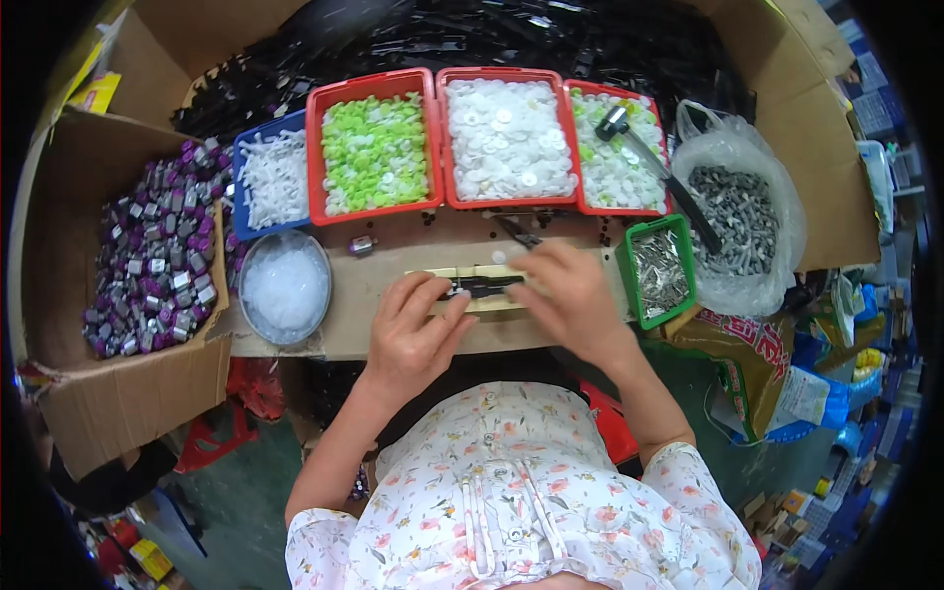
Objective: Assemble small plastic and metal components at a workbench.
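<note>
A pale yellow block-like fixture (497,304) lies on the cardboard-coloured worktop in front of me, with a narrow black plastic part (489,286) lying in it. My left hand (415,320) is closed at the left end of the black part, with finger and thumb on it beside a tiny white bit. Over the right end hovers my right hand (573,305), its fingers smeared by motion; whether it holds anything is unclear. Just beyond the fixture are dark-handled pliers (518,233) and a small white disc (499,258).
Red bins hold green pieces (379,152), white discs (506,138) and mixed pieces, with a hammer (659,167) across the right one. Around them are a blue bin (239,197), grease bowl (285,287), box of small motors (138,393), green pin tray (633,285) and bag of metal parts (787,211).
</note>
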The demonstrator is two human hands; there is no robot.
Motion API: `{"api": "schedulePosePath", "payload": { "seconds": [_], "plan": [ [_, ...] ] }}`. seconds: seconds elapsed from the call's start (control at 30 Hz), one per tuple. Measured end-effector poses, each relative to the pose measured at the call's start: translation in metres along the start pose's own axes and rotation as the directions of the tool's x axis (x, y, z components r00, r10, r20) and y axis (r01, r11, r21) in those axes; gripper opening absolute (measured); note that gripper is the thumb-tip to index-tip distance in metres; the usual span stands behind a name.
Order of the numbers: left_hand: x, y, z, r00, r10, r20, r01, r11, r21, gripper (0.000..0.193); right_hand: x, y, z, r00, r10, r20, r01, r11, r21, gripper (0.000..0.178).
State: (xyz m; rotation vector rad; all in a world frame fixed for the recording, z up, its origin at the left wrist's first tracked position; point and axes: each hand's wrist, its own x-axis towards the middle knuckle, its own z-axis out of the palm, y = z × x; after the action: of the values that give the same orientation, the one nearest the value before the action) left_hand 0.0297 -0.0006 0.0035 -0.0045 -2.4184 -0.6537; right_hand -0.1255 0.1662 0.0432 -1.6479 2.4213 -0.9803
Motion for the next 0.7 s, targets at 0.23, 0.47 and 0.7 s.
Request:
{"api": "schedulePosePath", "payload": {
  "seconds": [0.23, 0.47, 0.7],
  "plan": [
    [0.084, 0.005, 0.030, 0.996, 0.091, 0.021, -0.088, 0.991, -0.105, 0.019, -0.066, 0.071, -0.063, 0.885, 0.356, -0.301, -0.438, 0.856, -0.276, 0.015],
    [0.159, 0.014, 0.108, 0.970, 0.226, 0.088, -0.217, 0.971, -0.101, 0.007, -0.078, 0.086, -0.063, 0.879, 0.384, -0.283, -0.472, 0.782, -0.407, 0.009],
    [0.177, 0.010, 0.150, 0.958, 0.250, 0.137, -0.251, 0.968, -0.010, 0.004, -0.073, 0.088, -0.065, 0.887, 0.328, -0.326, -0.430, 0.844, -0.321, 0.005]
  ]
}}
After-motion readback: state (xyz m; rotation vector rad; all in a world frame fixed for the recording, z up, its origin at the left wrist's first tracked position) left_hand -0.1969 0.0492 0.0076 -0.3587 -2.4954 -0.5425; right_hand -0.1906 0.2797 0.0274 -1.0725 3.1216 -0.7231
